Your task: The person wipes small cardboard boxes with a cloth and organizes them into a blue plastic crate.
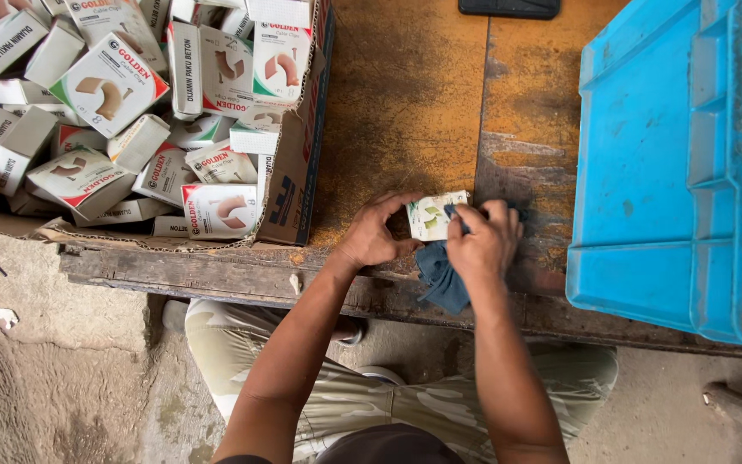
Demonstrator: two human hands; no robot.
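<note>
A small white box [428,216] with green and red print lies on the rusty wooden bench [405,94] near its front edge. My left hand [374,232] grips the box at its left side, thumb and fingers around it. My right hand [484,241] is closed on a dark blue cloth [441,277] and presses it against the right end of the box. The cloth hangs down over the bench edge. Part of the box is hidden under my right fingers.
A torn cardboard carton [289,185] full of several small white boxes [113,86] sits at the bench's left. A big blue plastic crate [663,163] stands at the right. A dark flat object [508,8] lies at the far edge. My knees and the concrete floor [36,369] are below.
</note>
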